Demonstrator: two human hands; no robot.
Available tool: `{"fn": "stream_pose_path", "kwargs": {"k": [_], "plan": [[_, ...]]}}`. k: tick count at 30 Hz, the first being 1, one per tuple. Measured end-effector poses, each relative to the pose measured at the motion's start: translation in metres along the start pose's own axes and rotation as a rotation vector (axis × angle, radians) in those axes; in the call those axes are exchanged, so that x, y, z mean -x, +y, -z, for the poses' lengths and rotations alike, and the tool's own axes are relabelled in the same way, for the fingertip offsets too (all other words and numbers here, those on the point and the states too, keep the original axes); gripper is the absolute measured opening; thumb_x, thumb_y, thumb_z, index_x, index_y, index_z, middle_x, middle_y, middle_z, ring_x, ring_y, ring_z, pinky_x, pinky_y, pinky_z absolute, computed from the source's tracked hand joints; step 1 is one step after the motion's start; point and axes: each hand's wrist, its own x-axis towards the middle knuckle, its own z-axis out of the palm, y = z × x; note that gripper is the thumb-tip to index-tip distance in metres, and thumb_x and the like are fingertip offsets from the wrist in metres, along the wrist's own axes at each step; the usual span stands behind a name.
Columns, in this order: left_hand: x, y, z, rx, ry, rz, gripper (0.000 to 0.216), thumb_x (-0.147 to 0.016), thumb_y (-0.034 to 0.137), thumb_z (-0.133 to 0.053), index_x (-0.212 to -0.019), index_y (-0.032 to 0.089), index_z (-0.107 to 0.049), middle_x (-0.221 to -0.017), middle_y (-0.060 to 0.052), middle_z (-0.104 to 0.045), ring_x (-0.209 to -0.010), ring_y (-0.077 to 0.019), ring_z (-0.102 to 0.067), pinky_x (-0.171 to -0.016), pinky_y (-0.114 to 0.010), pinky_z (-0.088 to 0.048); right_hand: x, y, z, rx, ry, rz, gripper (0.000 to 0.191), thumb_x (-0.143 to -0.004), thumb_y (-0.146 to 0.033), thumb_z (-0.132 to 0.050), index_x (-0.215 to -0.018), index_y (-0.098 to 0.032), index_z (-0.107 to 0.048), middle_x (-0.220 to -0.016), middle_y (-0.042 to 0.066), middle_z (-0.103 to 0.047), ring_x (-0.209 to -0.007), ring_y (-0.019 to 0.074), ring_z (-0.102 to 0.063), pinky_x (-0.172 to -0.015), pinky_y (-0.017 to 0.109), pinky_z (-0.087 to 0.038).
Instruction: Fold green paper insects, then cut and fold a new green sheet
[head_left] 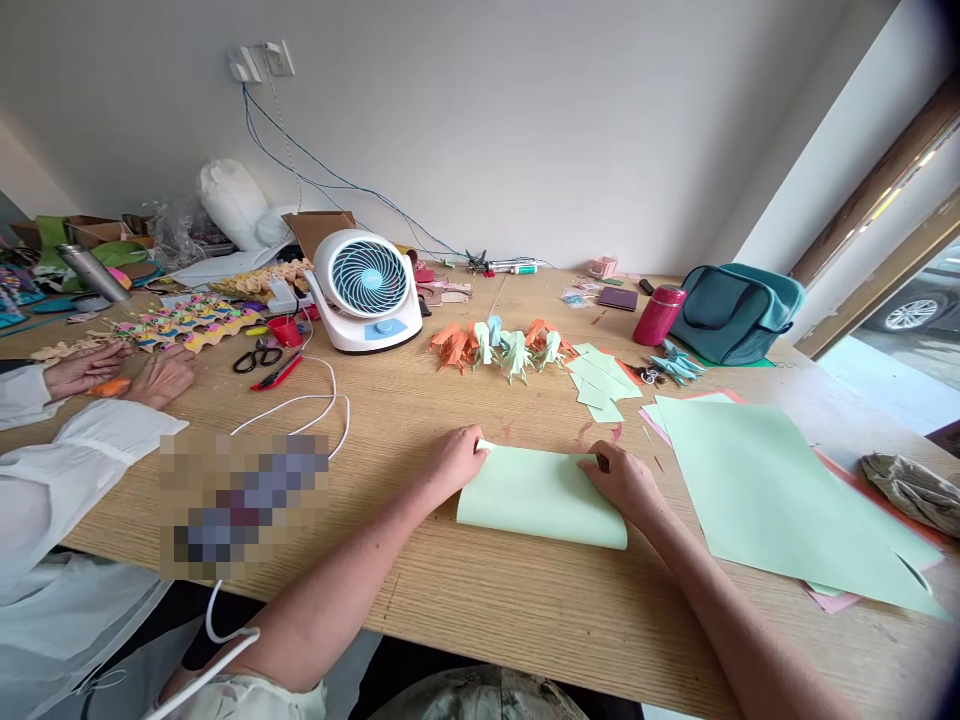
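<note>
White fan point(367, 290) stands at left on the counter point(420, 600); next, the left hand point(450, 464) has its fingers point(477, 436) pinching the far-left corner of a doubled-over pale green sheet point(544, 497). I note the sheet lying between both hands, curved fold on the near side. Right hand point(624, 482) grips near its far-right corner, fingers narrow; a larger green sheet point(780, 490) lies farther right.

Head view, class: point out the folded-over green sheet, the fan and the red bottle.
Folded-over green sheet point(540, 497): head view, middle of its upper face.
Fan point(367, 278): head view, centre of its round grille.
Red bottle point(659, 318): head view, middle of its body.
</note>
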Motion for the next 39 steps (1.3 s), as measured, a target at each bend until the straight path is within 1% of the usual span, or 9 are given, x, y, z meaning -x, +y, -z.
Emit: {"fn": "stream_pose_path", "kwargs": {"k": [5, 9, 12, 15, 19, 22, 27, 32, 39], "plan": [[0.000, 0.003, 0.001, -0.052, -0.030, 0.030, 0.002, -0.081, 0.023, -0.062, -0.083, 0.021, -0.061, -0.074, -0.004, -0.062, -0.073, -0.0229, -0.058, -0.064, -0.029, -0.032, 0.000, 0.001, 0.002, 0.020, -0.025, -0.018, 0.016, -0.079, -0.032, -0.056, -0.068, -0.023, -0.049, -0.065, 0.001, -0.059, -0.060, 0.0168, -0.052, -0.055, 0.026, -0.031], [0.001, 0.005, 0.003, -0.093, 0.013, 0.009, 0.025, -0.078, 0.022, -0.066, -0.103, 0.021, -0.059, -0.089, -0.006, -0.061, -0.089, -0.0245, -0.058, -0.076, -0.031, -0.039, -0.002, 0.006, 0.000, 0.012, -0.038, -0.023, 0.010, -0.079, -0.032, -0.059, -0.078, -0.022, -0.055, -0.071, 0.001, -0.061, -0.065, 0.0170, -0.055, -0.057, 0.026, -0.034], [-0.001, 0.004, 0.004, -0.120, 0.035, -0.247, 0.037, -0.077, 0.007, -0.060, -0.112, 0.022, -0.059, -0.107, -0.008, -0.056, -0.103, -0.0241, -0.054, -0.089, -0.033, -0.041, -0.004, 0.010, -0.003, 0.002, -0.025, -0.014, 0.016, -0.079, -0.032, -0.061, -0.091, -0.022, -0.057, -0.075, 0.000, -0.060, -0.068, 0.0172, -0.057, -0.060, 0.026, -0.036], [-0.009, 0.003, 0.004, -0.114, -0.095, -0.602, 0.049, -0.079, -0.006, -0.043, -0.112, 0.025, -0.062, -0.109, -0.005, -0.056, -0.106, -0.0195, -0.053, -0.093, -0.031, -0.042, -0.004, 0.012, -0.004, -0.017, 0.017, 0.017, 0.023, -0.077, -0.031, -0.065, -0.096, -0.023, -0.056, -0.084, 0.001, -0.058, -0.074, 0.0172, -0.059, -0.064, 0.026, -0.040], [-0.019, 0.004, 0.005, -0.109, -0.226, -0.776, 0.040, -0.085, -0.005, -0.042, -0.103, 0.021, -0.068, -0.103, -0.004, -0.062, -0.100, -0.0165, -0.057, -0.090, -0.028, -0.044, -0.004, 0.009, -0.001, -0.030, -0.004, 0.048, 0.014, -0.079, -0.029, -0.064, -0.090, -0.022, -0.060, -0.098, 0.004, -0.056, -0.073, 0.0144, -0.059, -0.066, 0.026, -0.043], [-0.019, 0.010, 0.009, -0.109, -0.290, -0.755, 0.030, -0.089, 0.003, -0.047, -0.098, 0.019, -0.070, -0.103, -0.004, -0.066, -0.097, -0.0152, -0.062, -0.088, -0.025, -0.046, -0.005, 0.005, 0.003, -0.027, -0.040, 0.082, 0.004, -0.080, -0.026, -0.062, -0.081, -0.022, -0.064, -0.087, 0.002, -0.060, -0.073, 0.0150, -0.060, -0.064, 0.025, -0.042], [-0.012, 0.033, 0.014, -0.245, -0.337, -0.655, 0.020, -0.089, 0.012, -0.052, -0.083, 0.015, -0.072, -0.101, -0.007, -0.068, -0.089, -0.0178, -0.065, -0.084, -0.027, -0.048, -0.005, 0.001, 0.008, -0.020, -0.047, 0.120, 0.008, -0.080, -0.021, -0.060, -0.080, -0.022, -0.068, -0.079, 0.001, -0.067, -0.073, 0.0159, -0.062, -0.064, 0.024, -0.041], [-0.002, 0.065, 0.015, -0.476, -0.371, -0.574, 0.024, -0.093, 0.027, -0.053, -0.106, 0.018, -0.070, -0.101, -0.010, -0.067, -0.091, -0.0241, -0.066, -0.078, -0.032, -0.050, -0.005, -0.001, 0.010, -0.014, -0.050, 0.142, 0.013, -0.080, -0.018, -0.057, -0.080, -0.022, -0.070, -0.081, 0.001, -0.070, -0.072, 0.0153, -0.062, -0.065, 0.024, -0.042], [0.006, 0.095, 0.007, -0.589, -0.399, -0.460, 0.025, -0.092, 0.029, -0.055, -0.095, 0.013, -0.073, -0.099, -0.014, -0.064, -0.091, -0.0288, -0.066, -0.073, -0.035, -0.051, -0.005, 0.000, 0.010, -0.004, -0.060, 0.157, 0.016, -0.079, -0.015, -0.057, -0.079, -0.022, -0.071, -0.083, 0.002, -0.070, -0.072, 0.0157, -0.063, -0.065, 0.024, -0.043]]}}
